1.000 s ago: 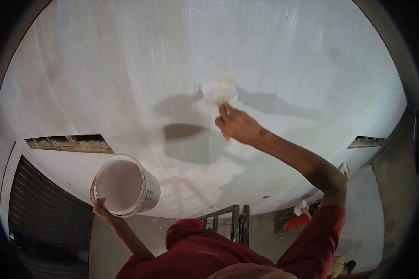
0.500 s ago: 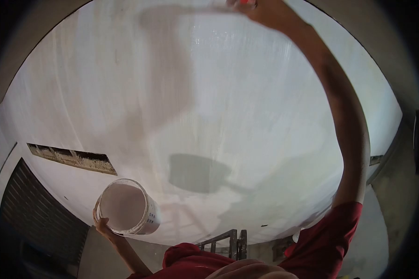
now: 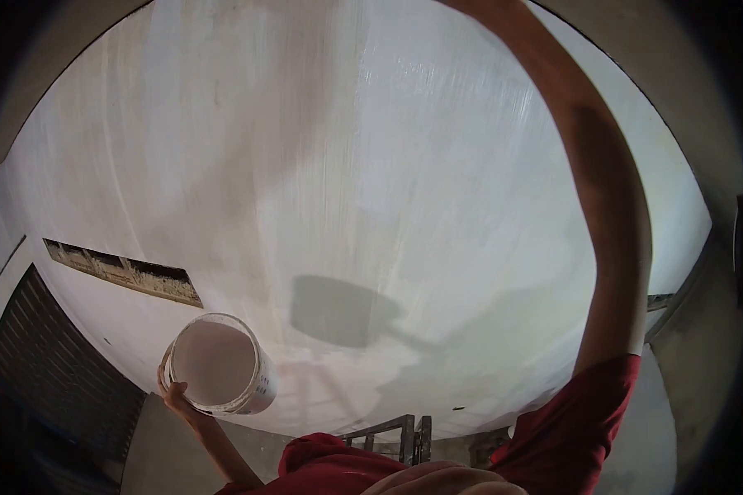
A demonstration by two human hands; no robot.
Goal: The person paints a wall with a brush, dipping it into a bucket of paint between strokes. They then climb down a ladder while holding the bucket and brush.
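Observation:
At the lower left, my left hand (image 3: 175, 394) grips a white bucket (image 3: 262, 381) by its side, thumb over the rim. The bucket's open mouth faces me and shows a pale, whitish inside. My right arm stretches up along the right side in front of the wall (image 3: 437, 190), and its hand lies beyond the top edge, out of sight. The wall is whitish, with vertical streaks and a wet-looking shine near the upper middle. Shadows of my arm and the bucket fall on it.
Below the middle stands a dark metal frame (image 3: 409, 437), perhaps a ladder top. A narrow recessed opening (image 3: 124, 272) sits in the wall at left, above a dark slatted shutter or door (image 3: 58, 363). Another small opening (image 3: 660, 302) shows at the far right.
My right hand has moved up out of view; it was at the top edge holding something reddish. The bucket has shifted slightly left in the view, still in my left hand.

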